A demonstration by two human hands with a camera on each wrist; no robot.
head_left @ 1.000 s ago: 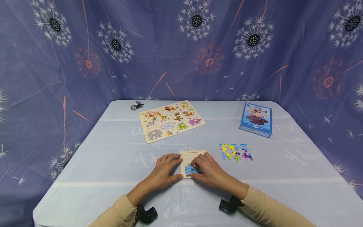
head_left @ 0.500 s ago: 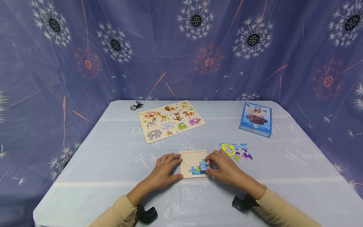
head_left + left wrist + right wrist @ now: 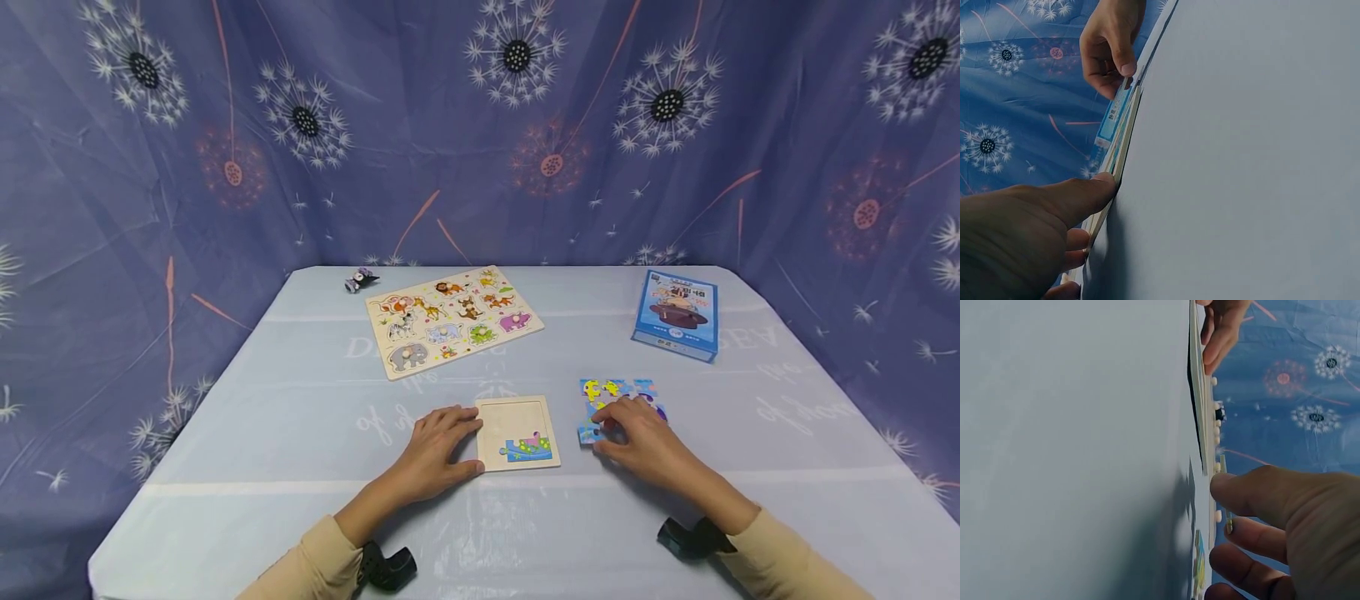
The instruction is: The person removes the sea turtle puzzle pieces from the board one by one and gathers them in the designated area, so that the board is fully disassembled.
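A small square wooden puzzle tray (image 3: 510, 421) lies on the table, with joined blue, green and pink jigsaw pieces (image 3: 531, 448) at its lower right. My left hand (image 3: 438, 450) rests at the tray's left edge, thumb and fingertips touching the frame, as the left wrist view also shows. To the right of the tray, my right hand (image 3: 641, 437) pinches a blue puzzle piece (image 3: 587, 436) between thumb and finger. The right wrist view shows that piece (image 3: 1223, 464) edge-on, raised off the table. Loose puzzle pieces (image 3: 600, 388) lie grouped behind the right hand, partly hidden by it.
Farther back lies a wooden animal peg puzzle (image 3: 457, 321). A blue box (image 3: 677, 317) sits at the back right, and a small dark-and-purple figure (image 3: 362, 279) at the back left. A dandelion-patterned curtain (image 3: 420, 150) hangs behind the table.
My right hand has moved from over the tray to the right, carrying the blue puzzle piece to the loose pieces. The tray's joined pieces are now uncovered. My left hand stays put.
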